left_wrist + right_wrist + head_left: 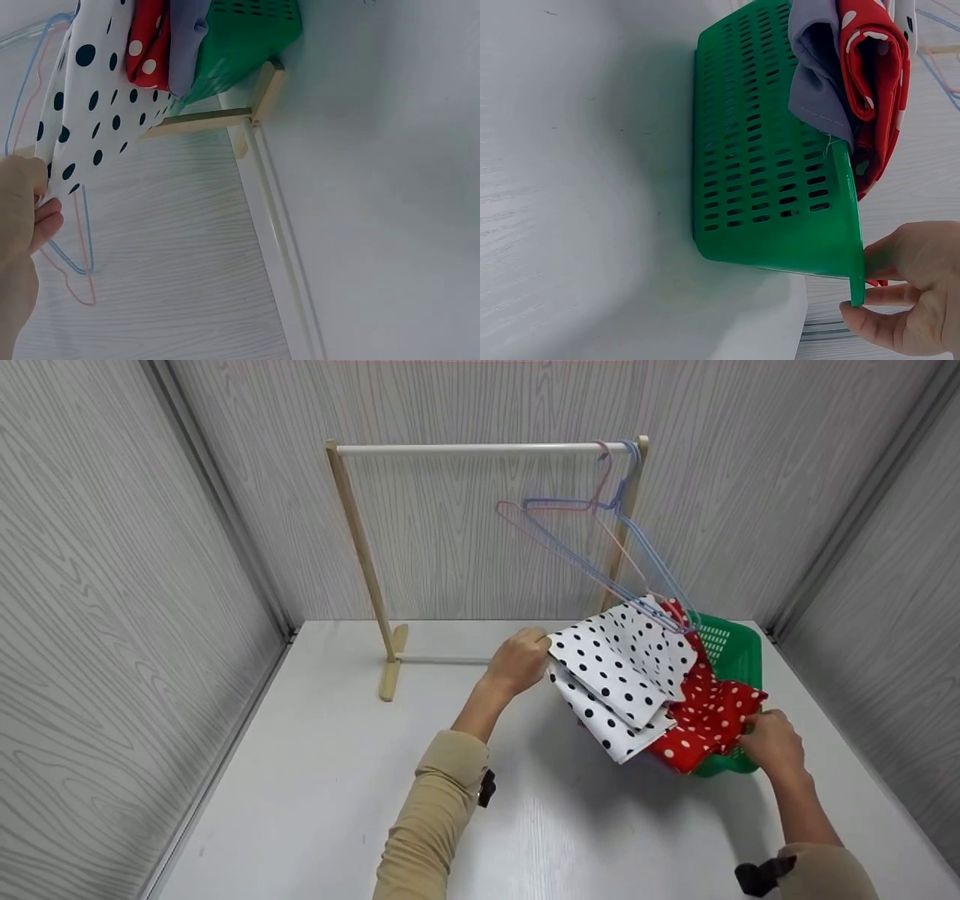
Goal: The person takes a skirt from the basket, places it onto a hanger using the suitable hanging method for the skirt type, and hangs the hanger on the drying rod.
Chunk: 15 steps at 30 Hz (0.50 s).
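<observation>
My left hand (pixel 519 660) pinches the left edge of a white cloth with black dots (pixel 611 667), which spreads over a red cloth with white dots (pixel 712 716). Both lie across a green plastic basket (pixel 739 652) at the right. Down at the basket's near right corner, my right hand (pixel 772 741) holds its rim; the right wrist view shows thumb and fingers on either side of the rim. A greyish-purple cloth (pixel 814 67) hangs over the basket's side beside the red one. What lies deeper inside is hidden.
A rack with a white rod (pixel 465 449) and wooden legs (pixel 360 547) stands at the back. From the rod's right end hang a pink hanger (pixel 547 508) and a blue hanger (pixel 660 559), their lower ends overlapping the white cloth in the head view. Grey panels (pixel 97 585) surround the white table (pixel 300 780).
</observation>
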Motion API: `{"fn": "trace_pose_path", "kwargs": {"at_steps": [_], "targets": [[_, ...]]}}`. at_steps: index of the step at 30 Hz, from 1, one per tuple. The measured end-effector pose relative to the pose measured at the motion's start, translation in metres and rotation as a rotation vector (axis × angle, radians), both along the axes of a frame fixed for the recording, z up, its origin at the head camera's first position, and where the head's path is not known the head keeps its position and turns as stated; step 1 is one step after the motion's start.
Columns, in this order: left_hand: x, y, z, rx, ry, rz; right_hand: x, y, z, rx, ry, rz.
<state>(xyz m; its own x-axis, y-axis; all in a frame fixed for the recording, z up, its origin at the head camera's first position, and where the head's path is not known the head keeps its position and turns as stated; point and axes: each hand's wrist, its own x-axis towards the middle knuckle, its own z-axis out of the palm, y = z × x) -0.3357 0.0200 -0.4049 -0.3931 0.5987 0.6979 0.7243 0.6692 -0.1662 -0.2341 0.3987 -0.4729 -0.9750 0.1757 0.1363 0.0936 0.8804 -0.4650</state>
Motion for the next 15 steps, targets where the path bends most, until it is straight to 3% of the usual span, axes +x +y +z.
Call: {"fn": "trace_pose_path", "kwargs": {"at_steps": [4,10,15], "targets": [[-0.004,-0.008,0.003,0.012,-0.016,0.021,0.0,0.0,0.001,-0.011,-0.01,-0.004],[-0.005,-0.025,0.009,0.087,-0.098,0.054,0.002,0.0,0.0,-0.015,-0.01,-0.002],[-0.004,-0.042,0.014,0.069,-0.125,0.054,0.003,0.0,0.001,0.001,-0.005,0.014]]}}
